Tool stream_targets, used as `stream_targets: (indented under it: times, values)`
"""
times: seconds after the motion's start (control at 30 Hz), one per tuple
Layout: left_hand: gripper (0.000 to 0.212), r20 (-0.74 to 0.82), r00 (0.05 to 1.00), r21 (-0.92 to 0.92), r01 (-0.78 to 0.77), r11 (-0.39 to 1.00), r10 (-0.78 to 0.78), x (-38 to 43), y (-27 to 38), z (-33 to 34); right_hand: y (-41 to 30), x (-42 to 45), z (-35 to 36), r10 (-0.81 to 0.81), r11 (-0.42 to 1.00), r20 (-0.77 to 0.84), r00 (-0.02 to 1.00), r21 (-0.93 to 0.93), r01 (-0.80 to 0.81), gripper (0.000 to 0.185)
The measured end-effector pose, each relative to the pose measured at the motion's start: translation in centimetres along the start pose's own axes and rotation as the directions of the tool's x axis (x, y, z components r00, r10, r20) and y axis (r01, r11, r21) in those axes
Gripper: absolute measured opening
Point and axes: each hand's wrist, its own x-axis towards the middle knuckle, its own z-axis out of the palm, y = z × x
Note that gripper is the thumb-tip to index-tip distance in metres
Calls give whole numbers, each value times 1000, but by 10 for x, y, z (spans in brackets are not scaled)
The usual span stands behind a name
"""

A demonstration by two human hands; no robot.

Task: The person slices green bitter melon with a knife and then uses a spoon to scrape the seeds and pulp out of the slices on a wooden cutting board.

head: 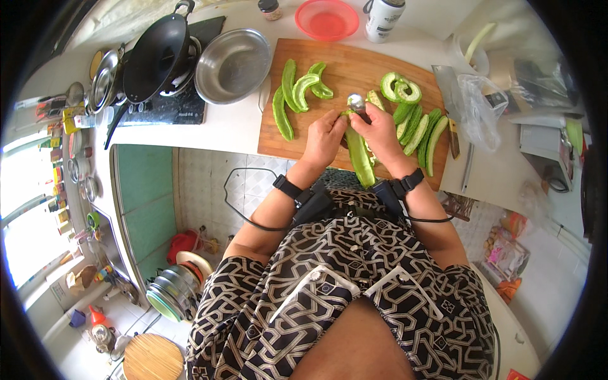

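Note:
My left hand [324, 135] grips the upper end of a halved bitter melon [359, 159], which hangs past the near edge of the wooden cutting board [327, 61]. In my right hand [380, 133] is a metal spoon [356, 100], its shiny bowl at the melon's far end; the fingers hide its handle. Hollowed bitter melon halves [300, 92] lie on the left of the board. To the right rest several more halves [418, 133], some showing pale pith, and curled melon pieces [401, 88]. Pale bits [372, 154] lie beside the held half.
A steel basin [232, 66] stands left of the board, near a black wok [156, 57] on the stove. Behind are a red plastic bowl [327, 20] and a white bottle [384, 19]. Along the right edge lie a cleaver [445, 85] and a clear plastic bag [482, 111].

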Motion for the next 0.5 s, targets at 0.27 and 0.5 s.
stream_targets:
  times: [0.27,0.5]
  values:
    - [25,54,990,-300,139,944,-128,5,-19,-3,-3,1,2,99,984,13,995,146,-100,14]
    - [23,73,971,-435,236,869,-227,11,-24,0,17,10,10,177,953,22,984,245,-177,14]
